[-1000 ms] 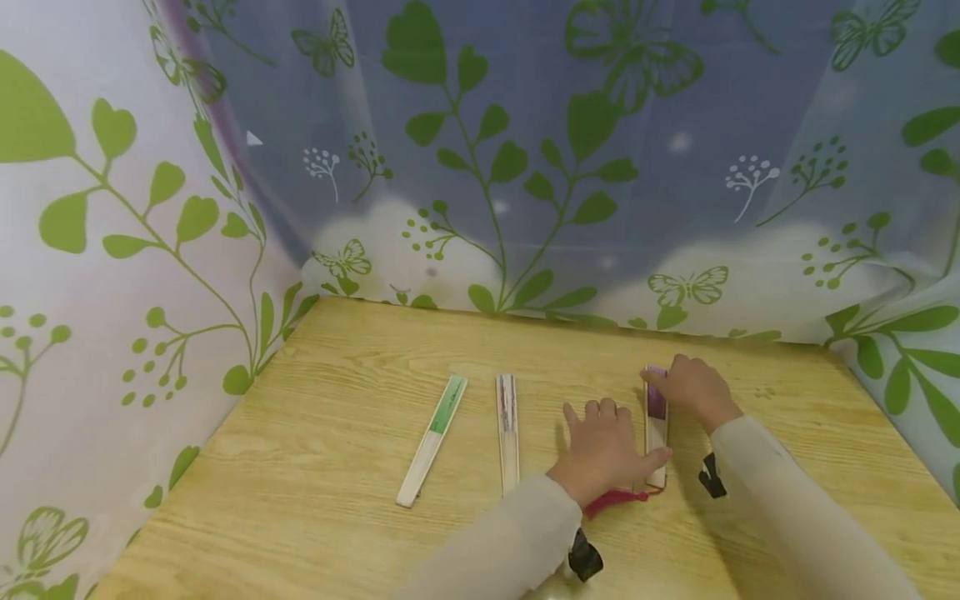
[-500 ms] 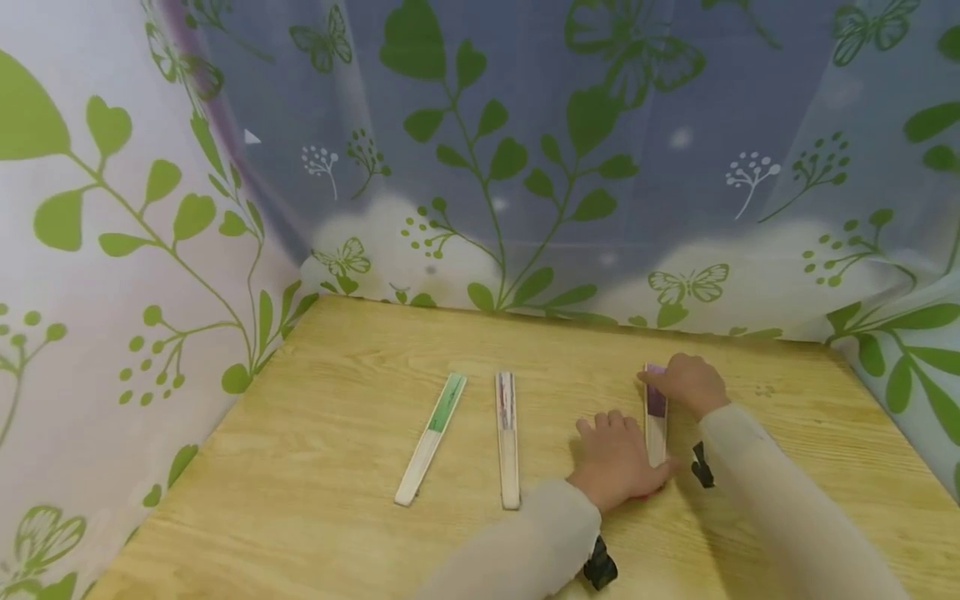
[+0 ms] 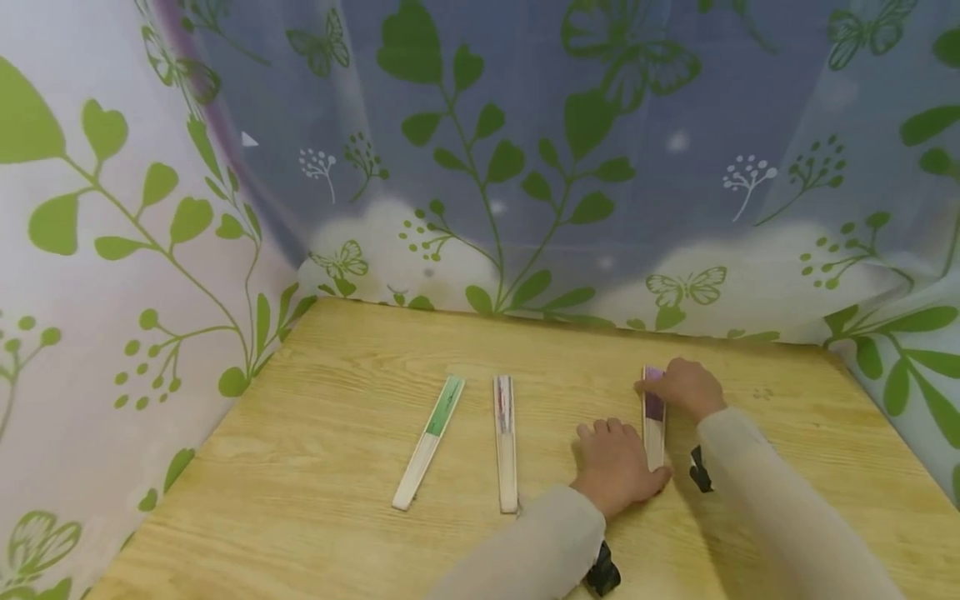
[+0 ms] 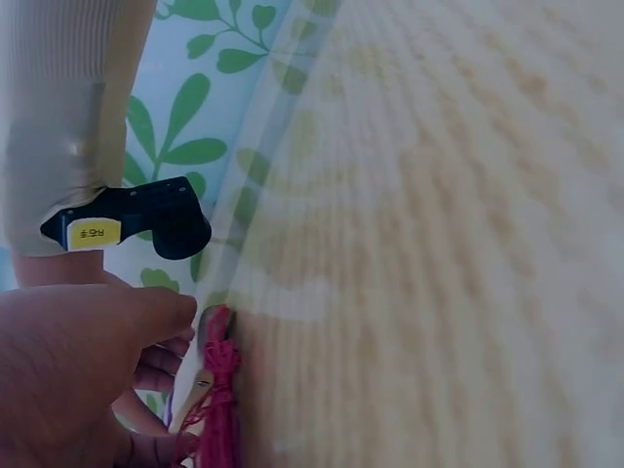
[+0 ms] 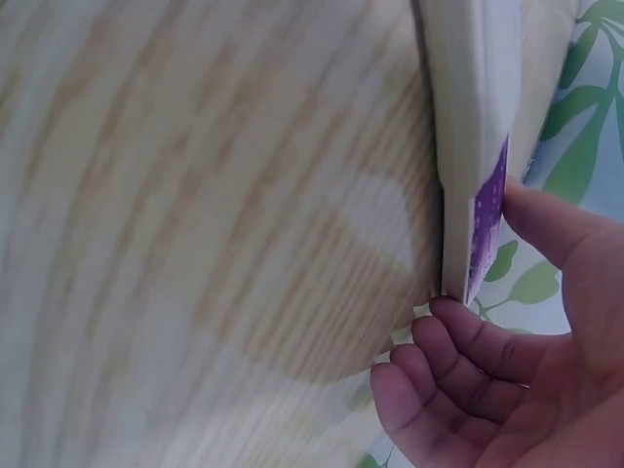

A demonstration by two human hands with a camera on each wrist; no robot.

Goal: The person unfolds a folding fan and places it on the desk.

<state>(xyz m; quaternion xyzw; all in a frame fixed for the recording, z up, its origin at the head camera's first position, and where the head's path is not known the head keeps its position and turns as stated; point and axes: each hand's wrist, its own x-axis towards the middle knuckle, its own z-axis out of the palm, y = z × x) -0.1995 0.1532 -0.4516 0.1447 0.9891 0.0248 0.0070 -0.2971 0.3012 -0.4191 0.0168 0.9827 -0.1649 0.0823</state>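
A folded hand fan [image 3: 655, 439] with a purple upper part lies near the table's right side. At its far end my right hand [image 3: 686, 389] pinches it, the thumb across the purple face. In the right wrist view the fan's pale edge [image 5: 473, 107] shows, with curled fingers [image 5: 478, 346] at its tip. Beside the fan's near end, my left hand [image 3: 617, 468] lies low, fingers forward and thumb at the handle end. A red tassel [image 4: 222, 409] lies along the fan in the left wrist view, touched by a left fingertip; in the head view it is hidden.
Two more folded fans lie to the left on the wooden table [image 3: 300, 467]: a green one [image 3: 429, 443], slanted, and a whitish one [image 3: 506, 450], nearly straight. A patterned curtain [image 3: 517, 167] hangs along the table's back and sides. Each wrist carries a black camera.
My left hand has shifted right and slightly nearer, its thumb now at the fan's lower end. The tassel, earlier trailing left, is no longer visible from above. My right hand stays almost still.
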